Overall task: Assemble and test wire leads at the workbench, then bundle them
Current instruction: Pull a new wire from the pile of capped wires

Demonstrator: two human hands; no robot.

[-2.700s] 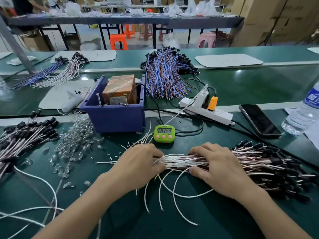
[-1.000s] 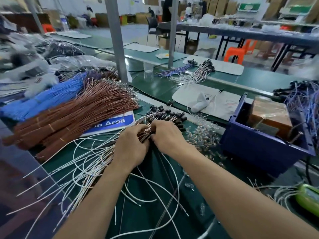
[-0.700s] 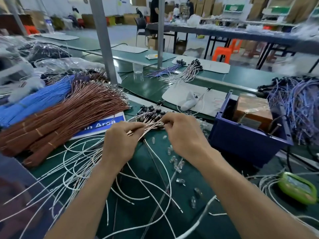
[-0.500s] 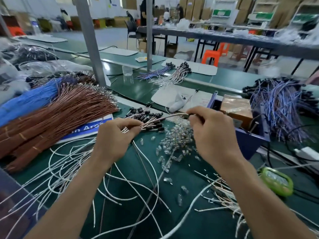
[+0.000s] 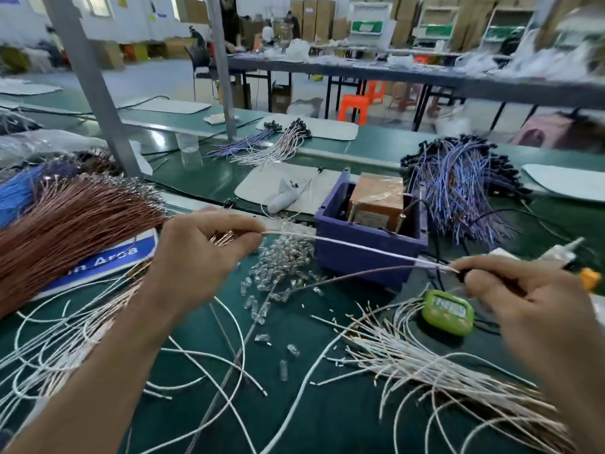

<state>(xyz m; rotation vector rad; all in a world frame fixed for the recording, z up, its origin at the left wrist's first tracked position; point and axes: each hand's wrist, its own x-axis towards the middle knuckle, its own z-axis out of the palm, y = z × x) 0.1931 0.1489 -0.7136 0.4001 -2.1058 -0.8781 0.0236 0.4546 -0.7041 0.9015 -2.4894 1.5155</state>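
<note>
Moved: both hands have drawn apart since half a second ago; the right hand (image 5: pixel 523 299) has swung right, pulling one lead (image 5: pixel 360 249) taut away from the left hand (image 5: pixel 199 257).
Left grip: thumb and forefinger pinch the lead's near-bare end. Copper tips show under the palm; I cannot tell if they are held.
Right grip: fingertips pinch narrowly on the lead's dark connector end, which is blurred.
Lead: it is held off the bench (image 5: pixel 343 427), stretched left to right in front of the box (image 5: pixel 370 257) and above the bulbs (image 5: pixel 281 263). Its white and brown strands part toward the right. It is probably held straight to clear the tangle.
Likely goal: the pile (image 5: pixel 442 368) at near right, beside the timer (image 5: pixel 448 311), where the ends lie roughly aligned for bundling.
Stock: brown wires (image 5: pixel 72 231) lie at far left, and white wires (image 5: pixel 49 348) lie loose at near left.
</note>
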